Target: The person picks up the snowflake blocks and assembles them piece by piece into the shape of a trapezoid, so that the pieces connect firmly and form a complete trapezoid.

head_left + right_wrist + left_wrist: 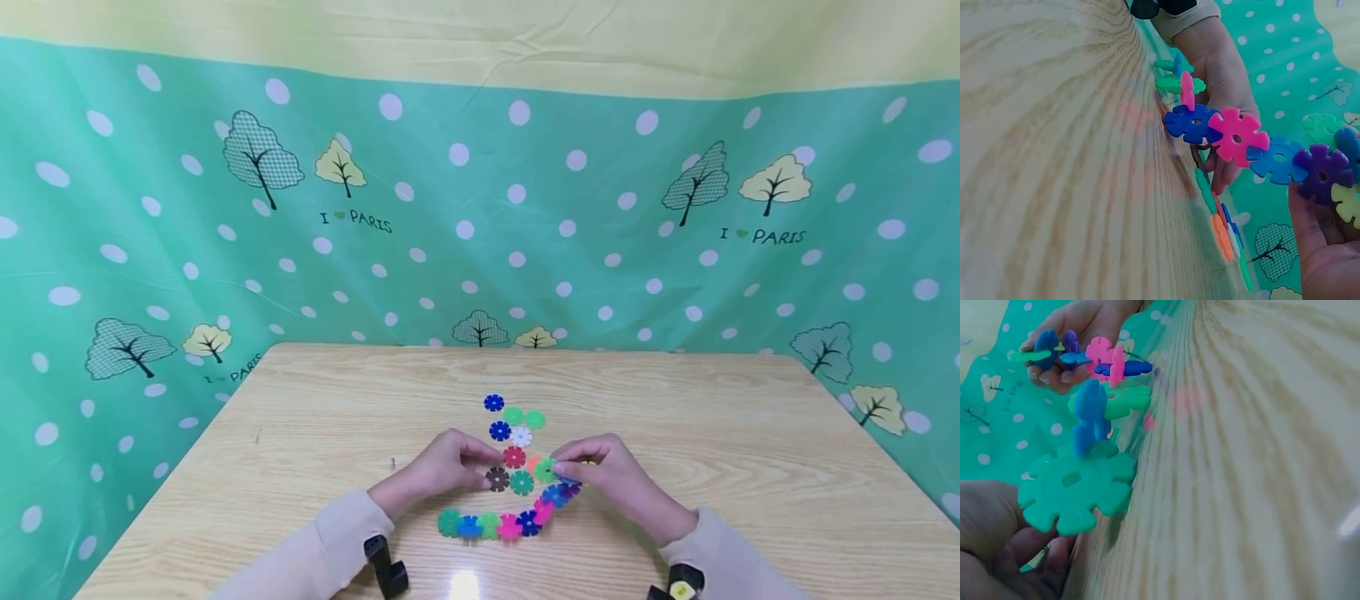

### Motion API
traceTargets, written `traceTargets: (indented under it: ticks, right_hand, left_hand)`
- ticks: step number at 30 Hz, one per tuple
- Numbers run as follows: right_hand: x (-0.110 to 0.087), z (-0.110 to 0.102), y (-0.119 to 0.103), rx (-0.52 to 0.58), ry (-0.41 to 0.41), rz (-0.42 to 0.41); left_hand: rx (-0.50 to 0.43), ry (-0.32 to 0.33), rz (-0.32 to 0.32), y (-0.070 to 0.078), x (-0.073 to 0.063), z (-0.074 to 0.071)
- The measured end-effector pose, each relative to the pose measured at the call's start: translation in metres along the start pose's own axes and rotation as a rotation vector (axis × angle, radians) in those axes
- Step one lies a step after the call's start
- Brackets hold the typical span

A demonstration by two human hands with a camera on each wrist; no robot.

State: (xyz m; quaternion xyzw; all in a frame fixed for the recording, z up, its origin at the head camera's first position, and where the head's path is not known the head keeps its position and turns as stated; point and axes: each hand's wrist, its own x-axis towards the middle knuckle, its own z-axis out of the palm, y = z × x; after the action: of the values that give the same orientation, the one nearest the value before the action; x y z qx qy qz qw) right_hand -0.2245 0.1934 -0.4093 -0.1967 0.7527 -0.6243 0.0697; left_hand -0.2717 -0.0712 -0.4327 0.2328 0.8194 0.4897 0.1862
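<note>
A chain of interlocked plastic snowflake discs (528,523) in green, blue, pink and purple curves across the near part of the table. The right hand (611,475) pinches its right end, by a light green disc (545,471) and a purple disc (1324,175). Raised off the table at that end, the chain slopes down to the left. The left hand (444,467) rests beside the loose discs, thumb tip at the edge of a brown disc (497,479) and fingers close to a red disc (513,457). A green disc (1075,487) partly hides it in the left wrist view.
Loose discs lie flat beyond the chain: a teal disc (521,482), a white disc (521,437), two dark blue ones and two light green ones, plus a partly covered orange disc (533,465). The wooden table (337,400) meets a green dotted cloth (420,275) behind.
</note>
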Motion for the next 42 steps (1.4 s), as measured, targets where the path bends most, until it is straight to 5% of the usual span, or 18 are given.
traceTargets:
  ticks: [11, 27, 36, 42]
  right_hand:
    - [0.002, 0.002, 0.001, -0.021, 0.0, 0.043]
    - [0.006, 0.006, 0.0, -0.057, 0.033, 0.029]
    - [0.006, 0.006, -0.001, -0.067, 0.043, 0.012]
    - [0.006, 0.007, 0.0, -0.068, 0.061, -0.005]
  left_hand:
    - [0.102, 0.02, 0.035, -0.004, 0.001, 0.003]
    - [0.032, 0.085, 0.021, -0.009, -0.002, -0.007]
    - [-0.215, 0.093, -0.042, -0.005, -0.007, -0.01]
    - [-0.278, 0.056, -0.03, 0.011, -0.008, -0.007]
